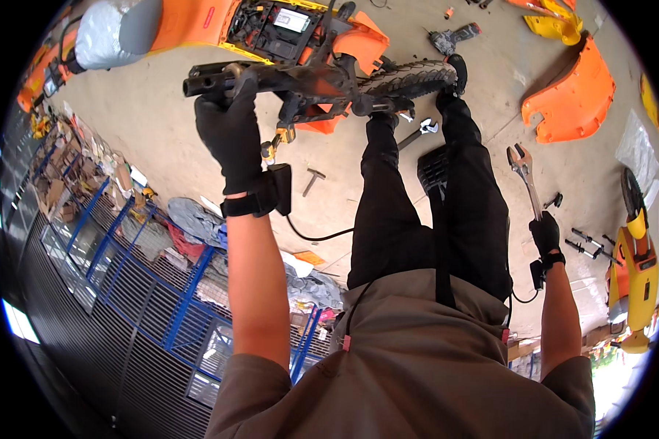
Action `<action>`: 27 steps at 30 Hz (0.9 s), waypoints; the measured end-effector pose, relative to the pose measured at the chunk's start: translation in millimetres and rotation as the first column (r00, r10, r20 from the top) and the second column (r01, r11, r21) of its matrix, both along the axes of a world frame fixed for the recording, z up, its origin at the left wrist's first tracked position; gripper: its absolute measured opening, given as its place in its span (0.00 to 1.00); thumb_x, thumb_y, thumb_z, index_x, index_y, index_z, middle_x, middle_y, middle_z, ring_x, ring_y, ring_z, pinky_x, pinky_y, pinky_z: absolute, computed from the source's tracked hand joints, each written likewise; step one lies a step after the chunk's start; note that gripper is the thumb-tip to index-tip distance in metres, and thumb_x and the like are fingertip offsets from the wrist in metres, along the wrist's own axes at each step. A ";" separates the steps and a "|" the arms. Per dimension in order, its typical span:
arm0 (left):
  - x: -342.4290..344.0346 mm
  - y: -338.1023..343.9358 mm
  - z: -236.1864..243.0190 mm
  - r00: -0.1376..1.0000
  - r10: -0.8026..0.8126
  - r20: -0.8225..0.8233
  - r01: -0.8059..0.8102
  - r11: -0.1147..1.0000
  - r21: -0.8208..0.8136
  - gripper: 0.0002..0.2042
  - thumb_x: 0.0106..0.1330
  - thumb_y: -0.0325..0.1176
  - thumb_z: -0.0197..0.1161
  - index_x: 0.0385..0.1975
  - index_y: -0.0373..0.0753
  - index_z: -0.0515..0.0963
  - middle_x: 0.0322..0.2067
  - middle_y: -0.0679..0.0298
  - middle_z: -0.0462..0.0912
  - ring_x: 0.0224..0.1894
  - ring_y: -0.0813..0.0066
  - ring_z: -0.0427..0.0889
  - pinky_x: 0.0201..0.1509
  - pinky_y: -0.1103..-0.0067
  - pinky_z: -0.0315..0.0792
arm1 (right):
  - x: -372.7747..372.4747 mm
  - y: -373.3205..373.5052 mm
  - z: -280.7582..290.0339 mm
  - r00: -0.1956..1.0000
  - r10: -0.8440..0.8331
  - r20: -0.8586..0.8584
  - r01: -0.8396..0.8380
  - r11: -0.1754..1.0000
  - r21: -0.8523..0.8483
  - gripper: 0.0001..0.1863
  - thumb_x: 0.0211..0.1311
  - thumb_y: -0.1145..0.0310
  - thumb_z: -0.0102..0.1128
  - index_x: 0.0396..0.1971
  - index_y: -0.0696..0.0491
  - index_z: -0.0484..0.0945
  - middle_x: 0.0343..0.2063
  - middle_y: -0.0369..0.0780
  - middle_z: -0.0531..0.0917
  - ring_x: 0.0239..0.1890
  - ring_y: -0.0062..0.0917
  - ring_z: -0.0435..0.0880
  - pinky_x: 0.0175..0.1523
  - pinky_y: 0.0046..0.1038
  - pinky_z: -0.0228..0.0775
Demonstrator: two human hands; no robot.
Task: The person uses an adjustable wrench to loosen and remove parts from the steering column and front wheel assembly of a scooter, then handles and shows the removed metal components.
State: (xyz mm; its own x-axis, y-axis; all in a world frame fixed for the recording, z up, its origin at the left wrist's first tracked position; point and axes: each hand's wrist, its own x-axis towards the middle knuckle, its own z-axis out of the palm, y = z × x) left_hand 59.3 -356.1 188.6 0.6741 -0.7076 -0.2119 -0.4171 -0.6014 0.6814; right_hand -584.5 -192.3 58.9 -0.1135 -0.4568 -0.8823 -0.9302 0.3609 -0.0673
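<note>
My gloved left hand [227,135] is closed around the end tube of a black metal front-fork assembly [307,82], which is attached to a black knobby tyre [410,79] lying near my feet. My gloved right hand [544,235], off to my right, grips the handle of a large adjustable wrench [529,179], jaws upward. Behind the fork is an orange vehicle body with an exposed compartment [260,29]. A yellow power tool [284,135] shows below the fork. A second adjustable wrench [421,129] lies between my legs and a hammer [313,178] on the floor.
A cordless drill [454,38] and orange panels [567,95] lie on the concrete floor [490,58]. At right are a yellow scooter body [641,285] and black rods [586,238]. Blue railings [190,293], piled cardboard [55,186] and cloths [190,219] line the lower left.
</note>
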 end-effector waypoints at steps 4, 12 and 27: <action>6.7 4.7 10.5 0.989 -0.058 -0.137 0.058 0.998 -0.005 0.13 0.60 0.35 0.71 0.37 0.35 0.78 0.25 0.71 0.77 0.26 0.86 0.70 0.30 0.84 0.66 | 4.5 -5.5 3.6 0.998 0.063 -0.016 -0.062 0.998 0.012 0.11 0.48 0.65 0.57 0.28 0.57 0.74 0.26 0.52 0.80 0.31 0.49 0.80 0.36 0.44 0.71; 26.3 6.7 12.8 0.957 -0.220 -0.188 0.213 0.975 -0.058 0.11 0.61 0.30 0.67 0.41 0.36 0.79 0.28 0.71 0.79 0.27 0.85 0.71 0.31 0.82 0.67 | 7.4 -19.2 -2.4 0.990 0.135 -0.025 -0.136 0.991 -0.021 0.13 0.48 0.65 0.56 0.30 0.59 0.74 0.28 0.54 0.81 0.34 0.51 0.80 0.38 0.45 0.72; 18.9 11.5 8.2 0.965 -0.256 -0.064 0.254 0.967 -0.038 0.11 0.59 0.27 0.68 0.39 0.33 0.76 0.30 0.63 0.81 0.30 0.78 0.79 0.34 0.80 0.73 | 0.9 -16.6 0.1 0.990 0.143 -0.003 -0.142 0.986 -0.082 0.13 0.49 0.63 0.58 0.30 0.57 0.72 0.28 0.54 0.80 0.34 0.53 0.79 0.39 0.47 0.71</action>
